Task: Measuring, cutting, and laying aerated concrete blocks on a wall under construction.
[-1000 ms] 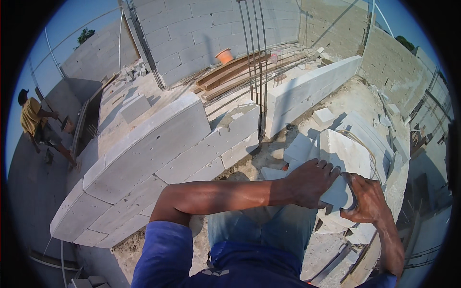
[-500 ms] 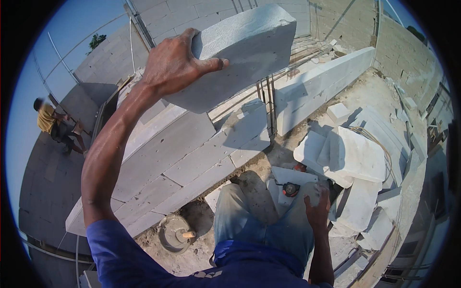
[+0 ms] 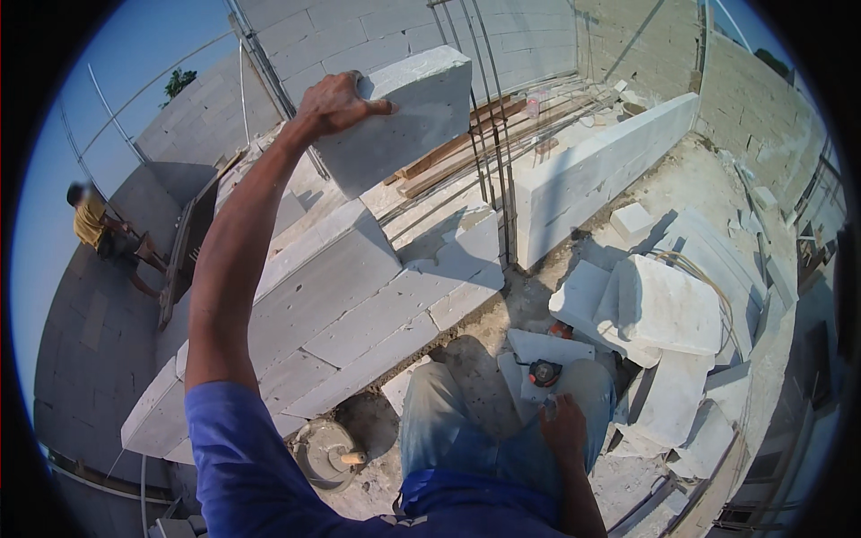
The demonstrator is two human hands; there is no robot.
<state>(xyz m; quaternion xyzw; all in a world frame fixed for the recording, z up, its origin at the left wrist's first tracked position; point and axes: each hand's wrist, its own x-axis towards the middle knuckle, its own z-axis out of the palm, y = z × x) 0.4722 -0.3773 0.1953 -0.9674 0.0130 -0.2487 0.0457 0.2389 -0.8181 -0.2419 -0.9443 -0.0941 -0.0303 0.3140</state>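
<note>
A thick, flat block [image 3: 399, 134] of pale stone-like stuff is held up in the air by the left hand [image 3: 341, 103]. Its thin top edge is rough and bright, and its wide face is grey with shade. The low wall [image 3: 314, 309] is built of the same kind of big pale blocks, laid in rows, and its face is dotted with tiny holes. A rough, darker patch [image 3: 453, 235] is spread on the wall's lower step. The block is seen above the wall's top; it cannot be told if the two are touching. Thin dark metal rods [image 3: 503, 179] are seen standing past the step. Brown wooden boards [image 3: 466, 134] are laid behind them. On the right, chunky white blocks [image 3: 673, 300] are heaped at odd tilts.

The left arm is stretched far out and up. The block's upper left end is clamped between the left thumb and fingers, with the thumb laid along the wide face. The right hand [image 3: 563, 430] is held low, over the right leg of the blue jeans [image 3: 448, 430]. Its fingers are pointed toward a round red and black tool [image 3: 543, 373], just beside it; how far they are bent cannot be told.

A round bucket [image 3: 300, 464] is set on the ground by the wall. Grey muck is seen in it, and a tool's wooden handle [image 3: 355, 458] is rested at its rim.
</note>
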